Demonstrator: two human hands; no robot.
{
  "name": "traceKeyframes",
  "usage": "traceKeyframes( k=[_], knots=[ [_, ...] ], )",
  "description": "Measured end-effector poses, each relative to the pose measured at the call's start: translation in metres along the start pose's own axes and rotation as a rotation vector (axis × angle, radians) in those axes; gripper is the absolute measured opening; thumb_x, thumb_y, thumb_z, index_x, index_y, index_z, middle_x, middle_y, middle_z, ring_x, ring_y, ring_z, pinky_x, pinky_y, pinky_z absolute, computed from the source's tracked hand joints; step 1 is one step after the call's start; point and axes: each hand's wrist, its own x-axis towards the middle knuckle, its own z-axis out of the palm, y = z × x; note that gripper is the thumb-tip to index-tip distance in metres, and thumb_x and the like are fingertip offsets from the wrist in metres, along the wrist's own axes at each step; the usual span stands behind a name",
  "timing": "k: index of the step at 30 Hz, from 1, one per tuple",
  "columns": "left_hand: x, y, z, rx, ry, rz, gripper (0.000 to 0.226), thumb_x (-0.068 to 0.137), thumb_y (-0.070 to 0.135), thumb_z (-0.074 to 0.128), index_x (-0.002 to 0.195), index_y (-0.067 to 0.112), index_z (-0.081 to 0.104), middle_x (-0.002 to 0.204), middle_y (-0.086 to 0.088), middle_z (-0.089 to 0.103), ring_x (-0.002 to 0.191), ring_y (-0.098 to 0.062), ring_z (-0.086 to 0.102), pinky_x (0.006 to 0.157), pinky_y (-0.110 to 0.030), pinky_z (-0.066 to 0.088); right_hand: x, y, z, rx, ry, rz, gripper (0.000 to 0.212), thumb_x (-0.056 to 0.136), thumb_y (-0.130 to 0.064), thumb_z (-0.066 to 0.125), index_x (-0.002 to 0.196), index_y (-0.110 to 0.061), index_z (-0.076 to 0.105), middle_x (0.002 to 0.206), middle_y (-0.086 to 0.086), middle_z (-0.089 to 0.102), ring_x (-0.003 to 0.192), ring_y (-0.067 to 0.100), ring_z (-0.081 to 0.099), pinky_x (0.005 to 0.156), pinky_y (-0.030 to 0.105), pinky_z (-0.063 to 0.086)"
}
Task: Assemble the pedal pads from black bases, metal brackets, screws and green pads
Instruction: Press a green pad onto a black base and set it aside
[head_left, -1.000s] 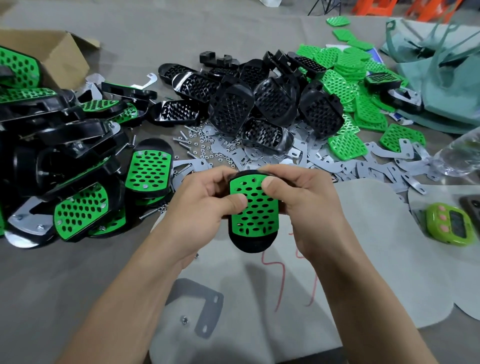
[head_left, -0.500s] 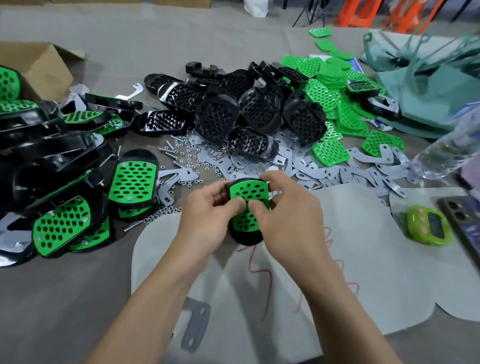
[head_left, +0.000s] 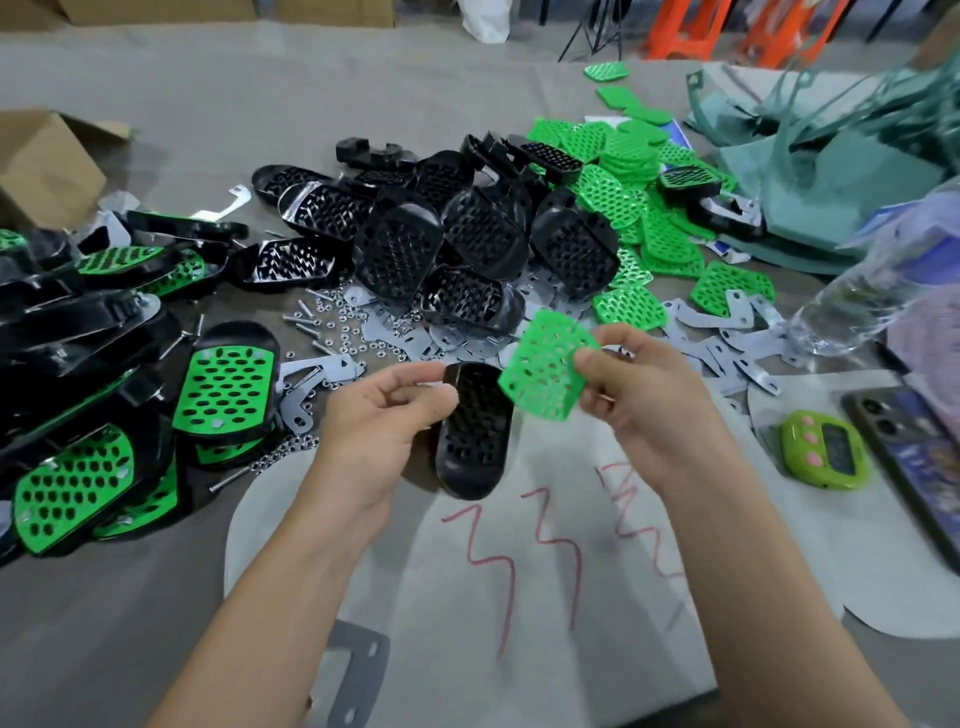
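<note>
Grips black base (head_left: 474, 439) at far end w/ L hand (head_left: 382, 415). Pinches green pad (head_left: 543, 366) w/ R hand (head_left: 641, 402), pad tilted, overlapping base's far-right edge. Holds hands apart.

Black base (head_left: 472, 431) - moulded plastic, glossy, smooth rim. Green pad (head_left: 545, 364) - perforated plastic, matt. Metal brackets (head_left: 748, 358): flat grey sheet metal, dull finish. Screws and nuts (head_left: 332, 322): bright metal, shiny. Table cover (head_left: 208, 104): grey, cloth-like, matt. White sheet (head_left: 623, 623): matt, paper or foam, can't tell which. Cardboard box (head_left: 41, 161): brown, plain matt. Bottle (head_left: 852, 306): clear plastic, crinkled. Timer (head_left: 823, 457): glossy green plastic.
</note>
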Motion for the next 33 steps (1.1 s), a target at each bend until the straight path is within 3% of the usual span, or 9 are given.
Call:
traceKeyframes(
  k=[8, 12, 15, 21, 23, 25, 26, 28, 33],
  knots=[
    [0.009, -0.006, 0.002, 0.217, 0.068, 0.079, 0.026, 0.086, 0.003, 0.075, 0.096, 0.027, 0.079, 0.074, 0.005, 0.071, 0.071, -0.01, 0.063, 0.073, -0.025, 0.051, 0.058, -0.01, -0.031, -0.966, 0.434, -0.267, 0.025, 0.082, -0.032, 0.067, 0.075, -0.008, 0.071, 0.066, 0.01, 0.069, 0.071, 0.031, 0.065, 0.067, 0.037, 0.048],
    [0.008, -0.005, -0.002, 0.305, -0.002, 0.098, 0.044, 0.082, -0.003, 0.078, 0.108, 0.032, 0.076, 0.078, 0.012, 0.074, 0.072, -0.004, 0.066, 0.074, -0.017, 0.054, 0.085, -0.014, -0.034, -1.178, 0.507, -0.141, 0.054, 0.089, -0.048, 0.063, 0.128, -0.01, 0.066, 0.132, 0.016, 0.061, 0.125, 0.037, 0.052, 0.105, 0.045, 0.039],
    [0.009, -0.006, -0.003, 0.288, 0.006, 0.092, 0.045, 0.08, -0.003, 0.078, 0.105, 0.034, 0.077, 0.077, 0.015, 0.073, 0.072, 0.0, 0.065, 0.069, -0.01, 0.05, 0.098, -0.009, -0.033, -1.323, 0.468, -0.063, 0.069, 0.09, -0.055, 0.061, 0.141, -0.009, 0.052, 0.146, 0.017, 0.044, 0.135, 0.039, 0.039, 0.112, 0.049, 0.029],
    [0.011, -0.006, 0.0, 0.268, -0.005, 0.098, 0.042, 0.081, -0.005, 0.077, 0.103, 0.031, 0.076, 0.073, 0.02, 0.072, 0.071, 0.006, 0.065, 0.068, -0.006, 0.048, 0.097, -0.005, -0.033, -0.915, 0.391, -0.212, 0.045, 0.085, -0.022, 0.078, 0.127, -0.021, 0.062, 0.136, 0.007, 0.06, 0.116, 0.025, 0.06, 0.094, 0.036, 0.048],
    [0.012, -0.007, -0.001, 0.257, -0.021, 0.089, 0.042, 0.082, -0.005, 0.076, 0.104, 0.03, 0.076, 0.073, 0.021, 0.072, 0.073, 0.007, 0.065, 0.068, -0.005, 0.047, 0.086, -0.007, -0.034, -0.718, 0.371, -0.258, 0.034, 0.088, -0.012, 0.073, 0.115, -0.031, 0.065, 0.136, 0.007, 0.061, 0.085, 0.004, 0.058, 0.076, 0.028, 0.053],
    [0.011, -0.007, -0.002, 0.238, -0.033, 0.08, 0.041, 0.082, -0.006, 0.076, 0.104, 0.029, 0.076, 0.073, 0.02, 0.072, 0.074, 0.007, 0.065, 0.069, -0.005, 0.047, 0.07, -0.013, -0.032, -0.544, 0.347, -0.334, 0.034, 0.089, -0.008, 0.068, 0.103, -0.039, 0.066, 0.124, 0.004, 0.066, 0.087, -0.006, 0.066, 0.05, 0.022, 0.048],
    [0.012, -0.007, -0.002, 0.234, -0.033, 0.078, 0.041, 0.082, -0.006, 0.075, 0.103, 0.029, 0.076, 0.073, 0.019, 0.072, 0.074, 0.006, 0.066, 0.069, -0.005, 0.047, 0.062, -0.017, -0.029, -0.478, 0.337, -0.381, 0.036, 0.089, -0.008, 0.066, 0.098, -0.043, 0.066, 0.106, 0.0, 0.07, 0.051, 0.0, 0.056, 0.043, 0.023, 0.043],
    [0.012, -0.007, -0.002, 0.219, -0.031, 0.074, 0.04, 0.083, -0.007, 0.074, 0.101, 0.029, 0.077, 0.075, 0.014, 0.073, 0.075, 0.004, 0.067, 0.07, -0.007, 0.048, 0.041, -0.023, -0.02, -0.39, 0.298, -0.456, 0.038, 0.087, -0.01, 0.063, 0.095, -0.046, 0.067, 0.075, -0.003, 0.062, 0.053, 0.011, 0.042, 0.045, 0.028, 0.039],
    [0.008, -0.009, -0.009, 0.147, -0.062, 0.045, 0.045, 0.086, -0.013, 0.064, 0.105, 0.026, 0.077, 0.092, 0.001, 0.073, 0.083, -0.001, 0.067, 0.081, -0.019, 0.048, -0.005, -0.019, 0.014, -0.254, 0.136, -0.448, 0.038, 0.086, -0.009, 0.06, 0.09, -0.046, 0.067, 0.076, -0.007, 0.073, 0.064, 0.01, 0.061, 0.056, 0.031, 0.05]
  ],
)
